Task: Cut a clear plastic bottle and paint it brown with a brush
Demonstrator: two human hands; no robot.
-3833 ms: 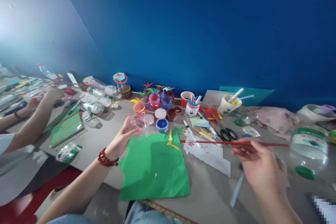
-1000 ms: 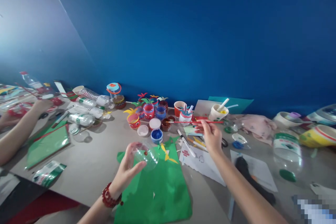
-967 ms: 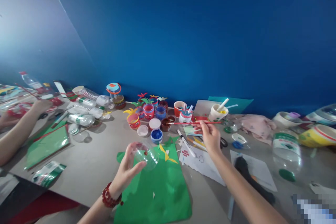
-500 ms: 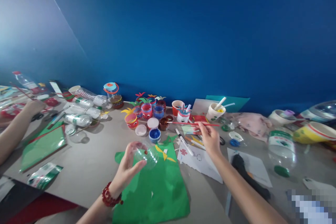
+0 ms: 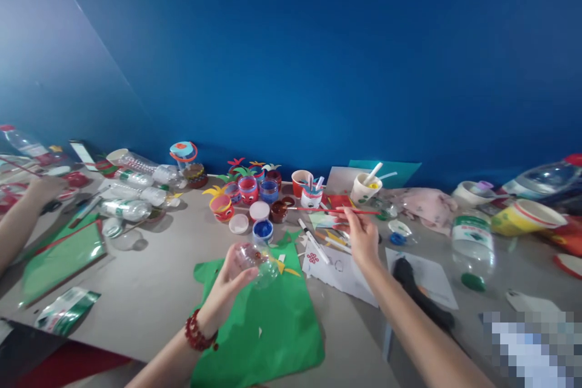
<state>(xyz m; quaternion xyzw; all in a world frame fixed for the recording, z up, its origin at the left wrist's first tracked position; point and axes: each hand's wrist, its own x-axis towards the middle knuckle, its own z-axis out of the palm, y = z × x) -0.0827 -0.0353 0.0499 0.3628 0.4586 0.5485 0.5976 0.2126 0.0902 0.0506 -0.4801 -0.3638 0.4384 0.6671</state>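
From where I stand, the red brush [image 5: 321, 210] has swung over to the far side of the desk [image 5: 154, 291]: a few seconds ago it lay level above the white paper [image 5: 350, 282], its tip by the yellow paper pieces [image 5: 291, 271]; now that tip is at the right rim of the brown paint pot [image 5: 278, 213]. Whether it dips inside I can't tell from here. The right hand [image 5: 362, 239] pinches the handle between thumb and fingers.

The left hand [image 5: 224, 288] has come nearer too, and curls, thumb opposite fingers, around a clear plastic piece [image 5: 261, 268], held tilted above the far part of the green sheet [image 5: 264, 327], just short of the blue paint pot [image 5: 262, 230]. A small reddish-brown spot shows on the plastic. Over the last half second its outline seems to have turned slightly, while the brush has barely shifted from the pot.

My reading is that this is a pause for paint: the brush is at the colour, well apart from the plastic, which the left hand simply supports.
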